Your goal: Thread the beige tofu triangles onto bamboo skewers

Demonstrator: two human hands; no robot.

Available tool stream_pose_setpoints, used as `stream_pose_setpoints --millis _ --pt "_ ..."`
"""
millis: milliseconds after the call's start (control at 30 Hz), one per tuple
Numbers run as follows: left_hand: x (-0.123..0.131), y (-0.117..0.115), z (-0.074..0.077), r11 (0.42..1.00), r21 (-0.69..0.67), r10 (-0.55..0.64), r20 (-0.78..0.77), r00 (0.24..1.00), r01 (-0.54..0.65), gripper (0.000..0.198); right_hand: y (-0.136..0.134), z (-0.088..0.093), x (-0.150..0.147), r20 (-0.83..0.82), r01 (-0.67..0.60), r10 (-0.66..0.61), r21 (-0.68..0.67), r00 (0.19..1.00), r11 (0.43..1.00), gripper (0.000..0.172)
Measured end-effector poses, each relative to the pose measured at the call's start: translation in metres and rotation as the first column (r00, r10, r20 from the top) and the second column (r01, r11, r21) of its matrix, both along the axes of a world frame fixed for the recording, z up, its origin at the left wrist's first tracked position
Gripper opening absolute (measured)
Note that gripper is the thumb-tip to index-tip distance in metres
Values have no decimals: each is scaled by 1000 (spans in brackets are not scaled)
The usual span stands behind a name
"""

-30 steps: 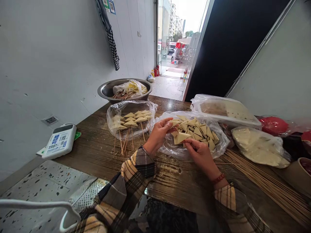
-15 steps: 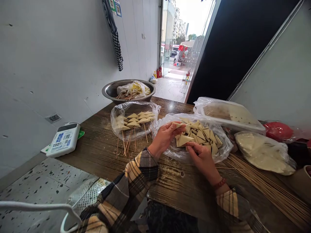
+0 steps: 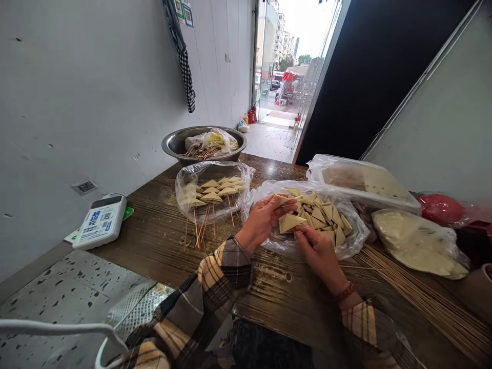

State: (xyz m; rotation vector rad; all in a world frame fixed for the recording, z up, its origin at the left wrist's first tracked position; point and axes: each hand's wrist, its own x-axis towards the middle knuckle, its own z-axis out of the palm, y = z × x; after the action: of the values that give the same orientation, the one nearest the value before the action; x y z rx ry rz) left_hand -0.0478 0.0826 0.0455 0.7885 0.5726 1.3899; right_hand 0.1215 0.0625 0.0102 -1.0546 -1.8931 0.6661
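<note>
A clear plastic bag (image 3: 355, 233) lies open on the wooden table, heaped with folded beige triangles (image 3: 318, 214). Over its left side my left hand (image 3: 263, 218) is closed on a beige triangle (image 3: 283, 199) between thumb and fingers. My right hand (image 3: 318, 251) pinches at the lower edge of another triangle (image 3: 292, 222), near the front of the heap; a thin skewer seems to lie at its fingertips. Left of my hands, a second plastic bag (image 3: 184, 197) holds triangles threaded on skewers (image 3: 203, 225), whose sticks point toward me.
A metal basin (image 3: 172, 148) with skewers and a bag stands at the back left. A white scale (image 3: 100, 223) sits at the left edge. Loose skewers (image 3: 418, 297), a bag of pale sheets (image 3: 418, 243) and a covered tray (image 3: 361, 179) lie at the right.
</note>
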Motion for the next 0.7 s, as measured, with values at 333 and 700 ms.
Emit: stream_pose_setpoints --millis 333,700 --pt "10 -5 0 998 -49 -53 -46 998 51 31 0 0 -1 7 14 -14 2 1000 1000 22" --pt "14 -3 -3 993 -99 -67 -30 997 63 36 1 3 -3 9 17 -16 -36 1000 999 23"
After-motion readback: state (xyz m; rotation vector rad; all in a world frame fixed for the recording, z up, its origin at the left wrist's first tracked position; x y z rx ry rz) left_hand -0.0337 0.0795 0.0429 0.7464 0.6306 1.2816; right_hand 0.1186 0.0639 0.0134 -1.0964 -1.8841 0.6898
